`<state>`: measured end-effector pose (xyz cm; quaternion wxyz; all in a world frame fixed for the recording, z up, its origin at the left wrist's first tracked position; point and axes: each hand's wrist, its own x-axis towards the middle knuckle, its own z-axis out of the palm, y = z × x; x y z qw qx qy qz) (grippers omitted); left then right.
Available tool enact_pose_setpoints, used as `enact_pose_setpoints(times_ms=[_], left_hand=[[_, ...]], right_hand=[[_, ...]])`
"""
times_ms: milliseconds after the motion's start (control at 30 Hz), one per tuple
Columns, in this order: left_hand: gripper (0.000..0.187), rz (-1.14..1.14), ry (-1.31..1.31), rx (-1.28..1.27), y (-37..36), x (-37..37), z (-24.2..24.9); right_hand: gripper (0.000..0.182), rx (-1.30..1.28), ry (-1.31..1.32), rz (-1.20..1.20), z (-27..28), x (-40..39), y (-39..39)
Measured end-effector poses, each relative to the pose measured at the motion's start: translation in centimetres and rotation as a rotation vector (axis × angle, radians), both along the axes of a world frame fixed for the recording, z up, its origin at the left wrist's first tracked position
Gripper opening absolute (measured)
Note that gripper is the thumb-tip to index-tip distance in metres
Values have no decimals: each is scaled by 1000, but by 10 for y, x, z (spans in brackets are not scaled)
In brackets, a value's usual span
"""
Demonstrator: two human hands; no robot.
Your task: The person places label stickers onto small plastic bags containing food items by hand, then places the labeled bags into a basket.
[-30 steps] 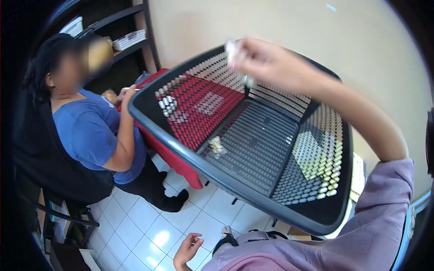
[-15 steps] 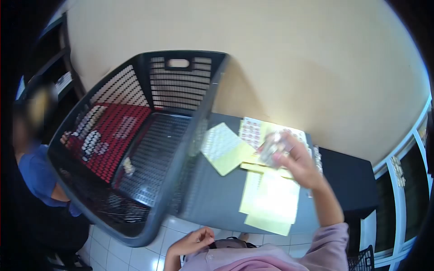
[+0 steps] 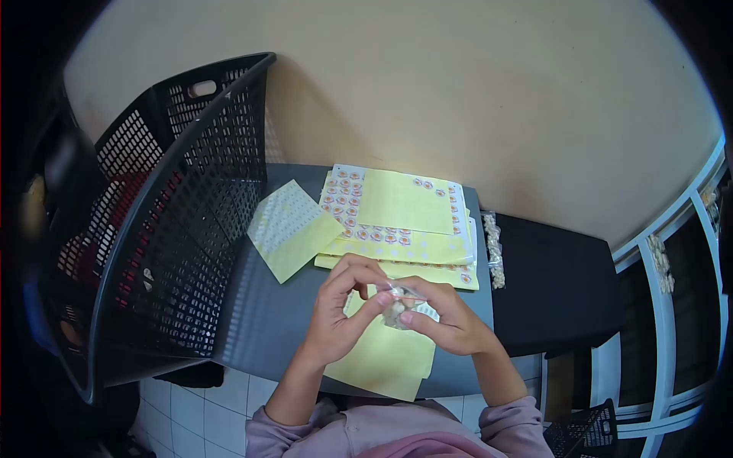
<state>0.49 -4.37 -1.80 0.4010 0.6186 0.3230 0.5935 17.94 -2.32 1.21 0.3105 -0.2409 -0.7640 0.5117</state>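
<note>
A small clear plastic packet (image 3: 397, 311) with pale pieces inside is pinched between my two hands, above the yellow paper on the table. My left hand (image 3: 343, 309) closes its thumb and fingers on the packet's upper left edge. Opposite it, my right hand (image 3: 445, 314) grips the packet's right side. Beneath them lie loose yellow sheets (image 3: 382, 365). Just beyond are stacked sheets of round printed stickers (image 3: 343, 200), partly covered by a yellow sheet (image 3: 405, 202). A half-peeled sheet (image 3: 294, 229) rests to the left of the stack.
A large black plastic basket (image 3: 202, 244) stands on the left of the grey table (image 3: 263, 324). Strips of filled packets (image 3: 494, 252) lie by a black surface (image 3: 553, 278) at right. Part of another person shows at the far left. A dark basket (image 3: 584, 431) is at lower right.
My right hand has brought the packet from over the sticker sheets down toward me. My left hand has risen from near my body to grip it. The view has turned rightward.
</note>
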Motion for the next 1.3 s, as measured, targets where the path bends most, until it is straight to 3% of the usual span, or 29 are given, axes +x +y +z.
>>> enact_pose_setpoints(times_ms=[67,167,233,367,500,567,667,767,833,967,1033,1300], left_hand=[[8,97,-75,20,1,3,-2],[6,175,-163,12,0,2,-4],[5,232,-69,38,0,-4,-2],[4,330,27,94,1,-14,5],[6,339,71,94,4,-23,9],[10,222,-133,-5,2,-24,11],[12,193,-81,-43,-2,-33,15],[13,114,-148,-70,-2,-33,12],[13,118,-152,-93,0,-31,11],[12,155,-109,-78,4,-31,5],[11,176,-133,-66,5,-31,5],[5,202,-192,-55,9,-37,3]], right_hand=[[32,-15,-10,28,-2,-2,3],[30,126,134,-130,-9,-15,8],[25,358,205,-250,-15,-24,15],[17,316,234,-282,-11,-44,18],[14,352,240,-266,-7,-59,23],[14,369,256,-263,-7,-66,24],[11,255,334,-294,-13,-75,25],[9,318,383,-340,-15,-78,28],[7,510,244,-434,-12,-77,28],[8,411,276,-418,-15,-79,28],[11,177,422,-394,-5,-81,26],[14,118,276,-232,-15,-75,34]])
